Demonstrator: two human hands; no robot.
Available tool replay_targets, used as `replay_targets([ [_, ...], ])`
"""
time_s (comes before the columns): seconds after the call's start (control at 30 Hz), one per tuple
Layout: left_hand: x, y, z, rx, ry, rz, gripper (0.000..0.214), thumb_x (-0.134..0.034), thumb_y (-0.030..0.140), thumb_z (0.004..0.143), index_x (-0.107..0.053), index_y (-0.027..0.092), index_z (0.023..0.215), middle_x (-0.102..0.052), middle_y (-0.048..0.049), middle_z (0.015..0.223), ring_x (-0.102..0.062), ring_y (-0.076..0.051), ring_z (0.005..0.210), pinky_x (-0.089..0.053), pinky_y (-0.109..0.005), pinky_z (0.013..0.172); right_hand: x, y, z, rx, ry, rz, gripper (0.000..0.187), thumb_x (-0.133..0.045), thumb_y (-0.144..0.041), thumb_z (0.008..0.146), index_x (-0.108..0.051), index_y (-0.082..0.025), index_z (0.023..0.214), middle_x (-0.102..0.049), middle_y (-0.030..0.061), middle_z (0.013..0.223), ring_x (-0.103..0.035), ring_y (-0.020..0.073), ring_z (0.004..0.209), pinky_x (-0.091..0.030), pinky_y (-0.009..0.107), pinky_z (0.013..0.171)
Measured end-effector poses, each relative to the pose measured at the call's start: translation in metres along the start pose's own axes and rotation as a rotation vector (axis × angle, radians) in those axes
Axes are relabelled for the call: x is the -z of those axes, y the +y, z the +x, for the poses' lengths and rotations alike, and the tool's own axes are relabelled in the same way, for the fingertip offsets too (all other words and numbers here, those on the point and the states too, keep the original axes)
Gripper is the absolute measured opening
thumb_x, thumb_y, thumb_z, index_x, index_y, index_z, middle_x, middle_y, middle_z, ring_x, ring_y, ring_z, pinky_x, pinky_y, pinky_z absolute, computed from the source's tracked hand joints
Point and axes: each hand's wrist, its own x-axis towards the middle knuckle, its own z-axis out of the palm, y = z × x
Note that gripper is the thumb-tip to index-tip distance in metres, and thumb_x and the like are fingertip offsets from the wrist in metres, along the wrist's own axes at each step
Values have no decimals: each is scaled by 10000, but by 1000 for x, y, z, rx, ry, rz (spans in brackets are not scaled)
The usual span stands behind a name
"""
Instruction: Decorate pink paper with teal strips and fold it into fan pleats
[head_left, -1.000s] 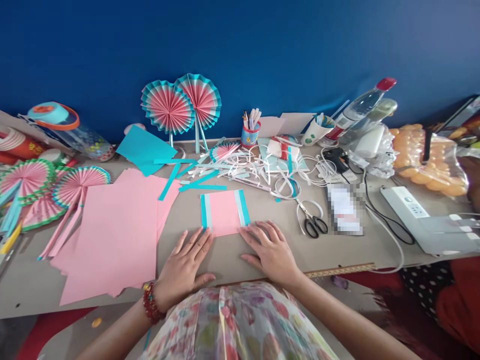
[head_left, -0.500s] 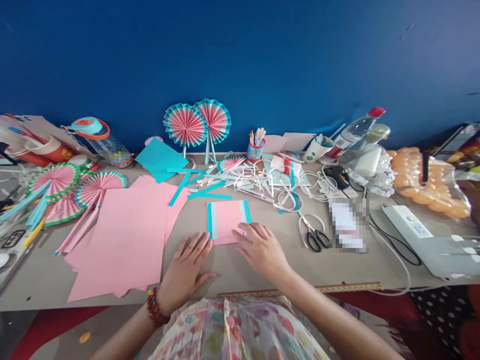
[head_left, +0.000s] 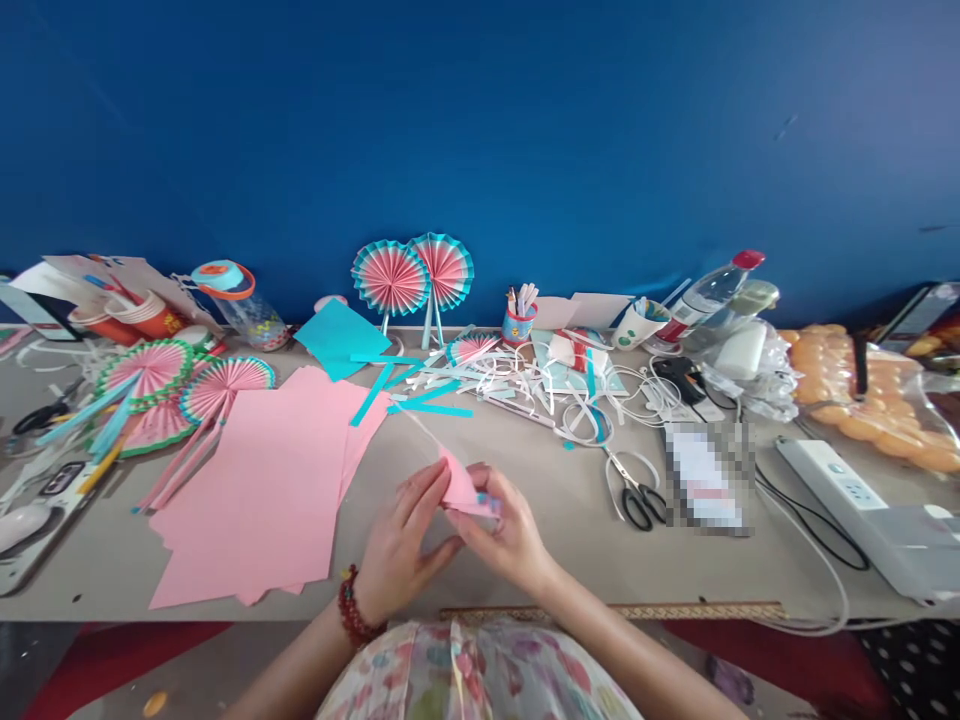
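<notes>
A pink paper sheet [head_left: 458, 487] with blue edging is lifted off the table and bent between my two hands. My right hand [head_left: 511, 528] pinches its blue-edged side between thumb and fingers. Against the left side, my left hand [head_left: 409, 532] has its fingers on the paper, with the thumb lower down; its fingertips are partly hidden behind the sheet. A beaded bracelet [head_left: 352, 605] circles my left wrist. To the left of my hands lies a stack of pink paper [head_left: 255, 490].
Black-handled scissors [head_left: 637, 500] lie at the right, near a power strip [head_left: 832, 475]. White and blue paper strips [head_left: 427, 408] are heaped behind my hands. Finished folded fans [head_left: 390, 280] lean against the blue wall. A wooden ruler [head_left: 615, 611] lies along the front edge.
The pink sheet lay flat on the table and is now raised and bent between my hands. My left hand moved right from its edge onto it. The view has shifted slightly.
</notes>
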Motion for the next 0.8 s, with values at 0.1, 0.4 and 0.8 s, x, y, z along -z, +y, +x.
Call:
replay_targets([
  [0.1, -1, 2, 21, -91, 79, 19, 548, -449, 181, 977, -319, 230, 1507, -511, -117, 1449, -463, -250, 1349, -451, -463, 1083, -7, 2, -2, -137, 59, 260, 251, -658, -392, 851, -591, -225, 1025, -671, 43, 965, -651, 198, 844, -575, 335, 749],
  [0.4, 8, -20, 27, -145, -79, 289, 425, -428, 106, 975, -562, 240, 1355, -672, -52, 1264, -600, -214, 1158, -493, -373, 934, 30, 48, -35, -214, 66, 62, 549, -571, -236, 850, -394, -246, 1370, -562, 147, 1325, -667, 224, 1005, -598, 388, 792],
  [0.8, -16, -18, 15, -121, -236, 259, 281, -418, 153, 991, -640, 180, 1161, -674, -87, 1174, -621, -207, 1072, -504, -373, 914, 19, 39, -29, 156, -245, -804, 194, -516, -169, 942, -621, -197, 1104, -677, 89, 1087, -578, 226, 1009, -466, 369, 890],
])
